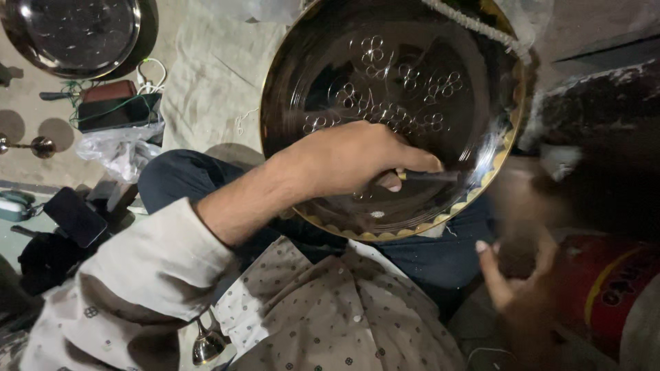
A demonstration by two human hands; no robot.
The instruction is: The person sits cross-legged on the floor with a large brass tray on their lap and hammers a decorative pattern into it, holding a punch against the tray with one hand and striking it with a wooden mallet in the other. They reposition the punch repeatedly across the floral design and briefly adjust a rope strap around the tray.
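Note:
A large round brass plate (426, 82) with engraved flower patterns and a scalloped golden rim leans over my lap. My left hand (350, 161) rests on its lower face, fingers closed around a thin dark metal punch (430, 176) whose tip touches the plate near the rim. My right hand (515, 275) is at the lower right, blurred, gripping a dark rounded object (517, 257) that I cannot identify clearly. It is a little below and apart from the plate.
A second shiny metal plate (69, 34) lies at the top left. A dark box (113, 110), cables, a plastic bag (120, 151) and a phone (74, 216) sit on the left floor. A red container (605, 288) stands right; a small brass cup (206, 345) is near my elbow.

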